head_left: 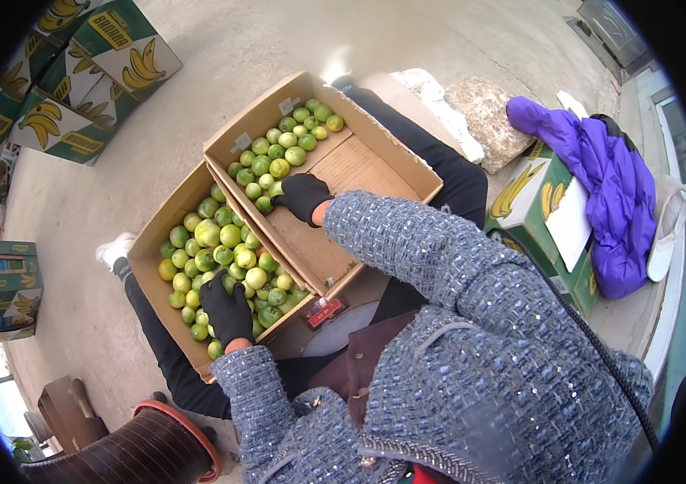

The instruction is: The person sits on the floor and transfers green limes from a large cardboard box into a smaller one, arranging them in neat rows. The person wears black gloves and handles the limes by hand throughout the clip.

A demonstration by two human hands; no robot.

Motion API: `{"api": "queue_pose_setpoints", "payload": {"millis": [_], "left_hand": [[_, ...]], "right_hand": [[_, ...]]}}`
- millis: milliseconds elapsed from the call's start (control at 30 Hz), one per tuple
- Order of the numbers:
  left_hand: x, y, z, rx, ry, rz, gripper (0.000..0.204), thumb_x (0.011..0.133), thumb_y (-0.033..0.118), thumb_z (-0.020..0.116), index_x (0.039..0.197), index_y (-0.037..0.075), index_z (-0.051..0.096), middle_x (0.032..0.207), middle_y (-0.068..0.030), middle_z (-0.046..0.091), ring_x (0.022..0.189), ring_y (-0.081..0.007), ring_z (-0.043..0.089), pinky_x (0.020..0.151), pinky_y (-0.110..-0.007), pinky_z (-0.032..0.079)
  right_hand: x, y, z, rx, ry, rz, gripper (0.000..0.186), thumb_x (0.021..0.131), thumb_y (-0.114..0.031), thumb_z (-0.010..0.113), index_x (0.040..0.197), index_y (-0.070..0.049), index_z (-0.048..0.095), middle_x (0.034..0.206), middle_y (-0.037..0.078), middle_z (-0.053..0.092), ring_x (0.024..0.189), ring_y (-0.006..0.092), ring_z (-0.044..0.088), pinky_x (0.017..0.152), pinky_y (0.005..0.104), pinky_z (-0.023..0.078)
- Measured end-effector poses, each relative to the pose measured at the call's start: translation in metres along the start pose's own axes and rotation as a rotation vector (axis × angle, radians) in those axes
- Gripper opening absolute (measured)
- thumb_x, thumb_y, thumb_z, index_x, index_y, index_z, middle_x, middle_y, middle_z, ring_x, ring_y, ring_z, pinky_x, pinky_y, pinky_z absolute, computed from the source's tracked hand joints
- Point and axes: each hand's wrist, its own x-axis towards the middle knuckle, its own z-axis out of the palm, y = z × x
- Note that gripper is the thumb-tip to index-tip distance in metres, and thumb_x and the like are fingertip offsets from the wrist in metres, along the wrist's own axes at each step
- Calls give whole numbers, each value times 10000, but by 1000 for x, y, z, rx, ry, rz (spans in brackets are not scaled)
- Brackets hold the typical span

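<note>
Two open cardboard boxes rest side by side across my legs. The left box (148, 242) is well filled with small round green and yellow fruit (207, 233), citrus-like, though their exact kind is unclear. In the right box (395, 157), similar fruit (280, 167) line the left side, beside bare cardboard. My left hand (227, 308), in a black glove, reaches into the left box, its fingers curled round a green fruit among the others. Also black-gloved, my right hand (304, 198) is over the right box, its fingertips closed on a green fruit near the dividing walls.
Green and white banana cartons (89, 77) are stacked at the far left, with more cartons (10, 290) below them. To the right, a purple jacket (593, 177) drapes over another carton (532, 189), near a rough stone (480, 117). A brown ribbed container (129, 448) stands at lower left.
</note>
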Motion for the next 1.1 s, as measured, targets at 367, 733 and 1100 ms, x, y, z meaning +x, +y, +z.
{"api": "queue_pose_setpoints", "payload": {"millis": [367,733,1100], "left_hand": [[-2,19,-11,-707,133,-99,371,906,118,628,1242,-2,525,1217,-109,573,1086,-187,548,903,-316,466],[-13,73,-3,-901,-7,-51,370,879,86,663,1219,-2,545,1139,-71,589,967,-150,574,845,-288,482],[-15,63,9,-945,-29,-150,382,862,86,687,1206,-7,549,1092,-63,597,926,-135,562,823,-279,485]], "right_hand": [[9,16,-6,-6,-70,-4,510,805,-491,659,988,-15,684,1002,179,674,961,327,643,852,415,506],[10,30,-1,52,-39,-16,427,807,-354,697,1050,-12,616,888,159,676,909,296,658,827,402,505],[-8,-10,-2,23,16,-9,419,758,-279,753,1010,-8,557,1003,208,642,958,380,627,815,449,505]]}}
